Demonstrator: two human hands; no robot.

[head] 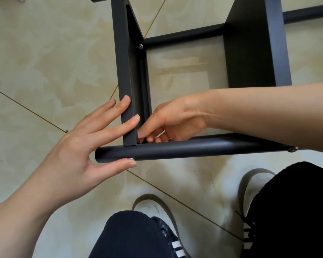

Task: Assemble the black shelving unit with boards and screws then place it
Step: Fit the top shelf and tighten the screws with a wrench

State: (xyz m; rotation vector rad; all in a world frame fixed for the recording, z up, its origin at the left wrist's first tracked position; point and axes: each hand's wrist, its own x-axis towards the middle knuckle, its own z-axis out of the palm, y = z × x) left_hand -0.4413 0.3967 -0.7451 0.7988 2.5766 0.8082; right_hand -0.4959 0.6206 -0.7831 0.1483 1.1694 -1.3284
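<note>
I judge the step in hand to be fastening the near tube to the left board of the shelf frame, which lies on the floor ahead of my knees. My left hand is flat and spread: the index and middle fingertips rest straight against the outer face of the board, and the thumb tip presses a screw head on the near side of the tube, just below those fingers. My right hand reaches inside the frame from the opposite side; its fingers curl and pinch at something small in the corner where board meets tube, directly across the board from my left fingertips. I cannot tell what that part is; I take it for a nut or screw end. A second screw sits at the far right end of the tube, under my right forearm, and another shows up the board, beyond the fingers, where the far tube joins. The right board stands beyond my right wrist. The next move calls for holding the screw steady with the thumb while the right fingers turn the inner part until it bites. The surface is glossy beige tile with thin dark grout lines; my shoes stand on it near the tube.
</note>
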